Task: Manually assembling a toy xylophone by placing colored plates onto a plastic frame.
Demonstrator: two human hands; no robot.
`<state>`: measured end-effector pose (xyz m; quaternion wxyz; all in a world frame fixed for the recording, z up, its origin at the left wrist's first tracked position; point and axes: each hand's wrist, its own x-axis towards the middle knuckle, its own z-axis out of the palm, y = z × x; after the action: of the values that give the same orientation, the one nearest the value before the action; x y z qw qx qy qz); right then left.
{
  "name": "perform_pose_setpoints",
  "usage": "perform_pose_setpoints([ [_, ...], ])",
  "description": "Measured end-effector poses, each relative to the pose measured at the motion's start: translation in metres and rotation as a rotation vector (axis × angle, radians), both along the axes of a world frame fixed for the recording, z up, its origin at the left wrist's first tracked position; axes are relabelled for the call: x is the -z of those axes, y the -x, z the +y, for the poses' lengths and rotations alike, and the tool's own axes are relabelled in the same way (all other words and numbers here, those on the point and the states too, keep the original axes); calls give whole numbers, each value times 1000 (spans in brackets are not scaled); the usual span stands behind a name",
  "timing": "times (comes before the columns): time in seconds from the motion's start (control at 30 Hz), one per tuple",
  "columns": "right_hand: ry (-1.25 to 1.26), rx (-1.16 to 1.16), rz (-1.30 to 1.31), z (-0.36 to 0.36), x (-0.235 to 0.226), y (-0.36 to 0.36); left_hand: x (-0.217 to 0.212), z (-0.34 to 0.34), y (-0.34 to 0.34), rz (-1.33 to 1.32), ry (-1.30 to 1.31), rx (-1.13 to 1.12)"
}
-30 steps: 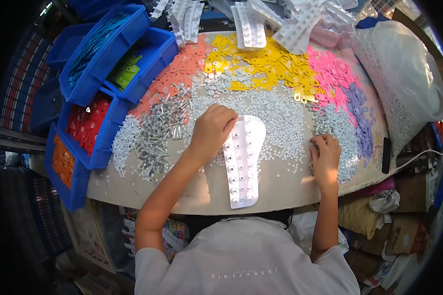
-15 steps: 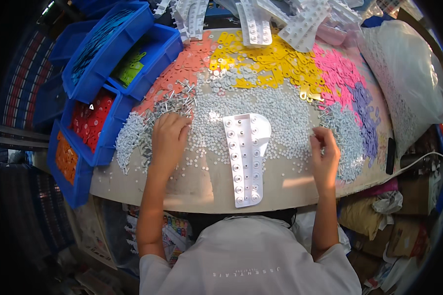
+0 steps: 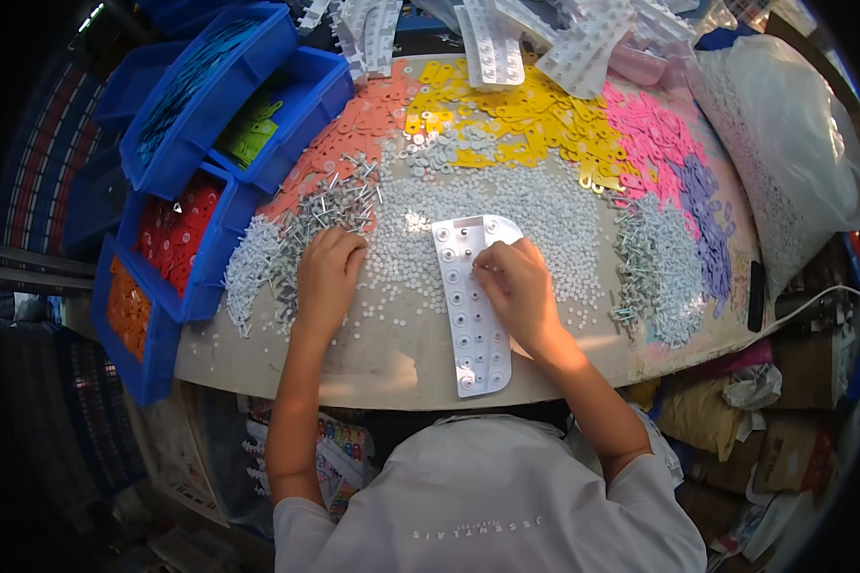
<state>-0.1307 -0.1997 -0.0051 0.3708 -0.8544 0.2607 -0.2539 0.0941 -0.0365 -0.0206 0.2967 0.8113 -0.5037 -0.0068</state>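
Observation:
A long white plastic holder with rows of round sockets lies lengthwise before me on the table. Over its upper right part is my right hand, thumb and fingers pinched together; whatever is between them is too small to name. My left hand rests with curled fingers at the near edge of a heap of metal rivets, and its fingertips hide anything it may hold. Small pale discs lie spread thickly around and behind the holder. White-headed rivets are heaped to the right.
Blue bins with coloured pieces stand at left. Coral, yellow, pink and purple tabs cover the far table. More white holders lie at the back. A clear bag and a dark flat object are right.
My right hand has moved left from the right-hand rivet heap to the white holder. My left hand has drawn back slightly from the metal rivets.

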Motion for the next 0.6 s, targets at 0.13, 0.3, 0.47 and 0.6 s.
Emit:
perform_pose_setpoints([
  [0.13, 149, -47, -20, 1, -2, 3, -7, -4, 6, -77, -22, -66],
  [0.3, 328, 10, 67, -8, -25, 27, -18, -3, 17, 215, 30, -152],
  [0.47, 496, 303, 388, -40, -44, 94, -34, -10, 51, 874, 152, 39],
  [0.6, 525, 333, 621, -45, -30, 131, -29, -25, 72, 919, 114, 217],
])
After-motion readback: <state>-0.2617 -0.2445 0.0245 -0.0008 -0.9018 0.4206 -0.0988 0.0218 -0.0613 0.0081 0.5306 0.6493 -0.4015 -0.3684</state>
